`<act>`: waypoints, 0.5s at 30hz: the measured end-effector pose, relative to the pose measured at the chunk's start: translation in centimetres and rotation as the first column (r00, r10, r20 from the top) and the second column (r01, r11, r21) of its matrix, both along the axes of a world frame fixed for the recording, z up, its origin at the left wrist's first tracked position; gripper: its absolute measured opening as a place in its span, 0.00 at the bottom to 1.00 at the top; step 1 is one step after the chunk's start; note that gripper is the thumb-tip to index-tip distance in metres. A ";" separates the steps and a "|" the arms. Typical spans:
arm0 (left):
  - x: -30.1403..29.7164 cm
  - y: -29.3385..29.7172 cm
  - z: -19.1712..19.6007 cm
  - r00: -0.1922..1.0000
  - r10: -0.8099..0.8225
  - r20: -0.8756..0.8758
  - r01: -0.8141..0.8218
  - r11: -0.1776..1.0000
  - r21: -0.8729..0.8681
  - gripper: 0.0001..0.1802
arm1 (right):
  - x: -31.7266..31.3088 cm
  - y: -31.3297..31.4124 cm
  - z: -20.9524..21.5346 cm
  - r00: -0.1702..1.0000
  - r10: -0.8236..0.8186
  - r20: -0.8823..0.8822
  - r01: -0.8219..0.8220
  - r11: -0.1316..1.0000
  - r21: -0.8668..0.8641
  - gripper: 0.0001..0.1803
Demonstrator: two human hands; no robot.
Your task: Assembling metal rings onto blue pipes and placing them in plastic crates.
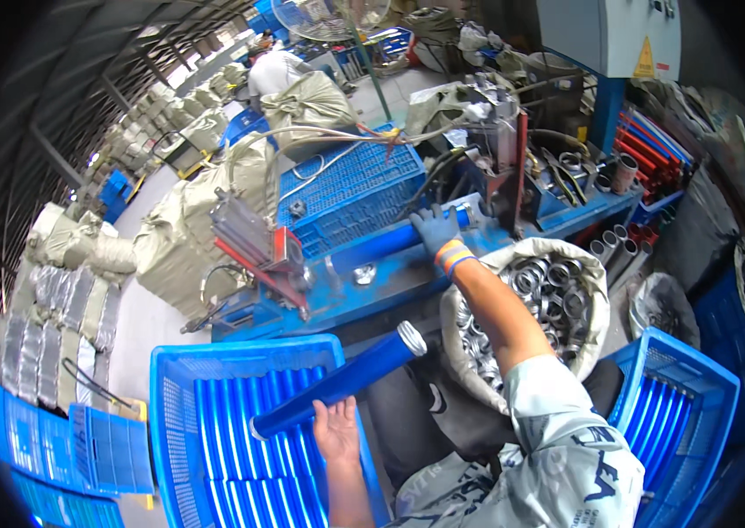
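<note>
My left hand (337, 429) is bare, palm up, with its fingers stretched out against the underside of a slanting blue tube (337, 380). That tube has silvery ends and lies across the rim of a blue crate (161, 414) filled with similar shiny blue tubes (258, 466). On the blue workbench (381, 286), my right hand (436, 231), in a grey-blue glove with an orange and yellow cuff, grips the right part of another blue tube (377, 246). This tube lies between a clamp-like fixture (262, 251) at left and metal machinery (500, 150) at right.
A white sack (601, 295) of metal rings stands right of my knees. Another blue crate (715, 378) of tubes is at far right. Blue mesh crates (355, 180) sit behind the bench, and a control box (614, 40) stands above. A person (275, 75) works in the distance.
</note>
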State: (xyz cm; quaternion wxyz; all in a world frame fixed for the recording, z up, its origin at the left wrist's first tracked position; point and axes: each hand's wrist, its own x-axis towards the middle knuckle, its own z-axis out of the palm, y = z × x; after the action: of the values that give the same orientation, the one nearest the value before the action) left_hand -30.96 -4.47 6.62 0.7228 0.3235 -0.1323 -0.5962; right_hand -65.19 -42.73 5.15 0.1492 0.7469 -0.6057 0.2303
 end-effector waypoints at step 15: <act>-15.4 -32.2 -1.3 0.984 -0.163 0.066 0.166 0.985 -0.046 0.33 | -18.9 32.2 16.4 0.616 0.257 0.744 0.014 0.941 -0.337 0.27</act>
State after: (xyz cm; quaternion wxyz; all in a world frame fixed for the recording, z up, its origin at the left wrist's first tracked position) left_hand -46.33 -36.64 5.31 0.6745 0.3114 -0.1963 -0.6400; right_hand -84.05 -10.50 21.53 -0.0288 0.5798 -0.5132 0.6321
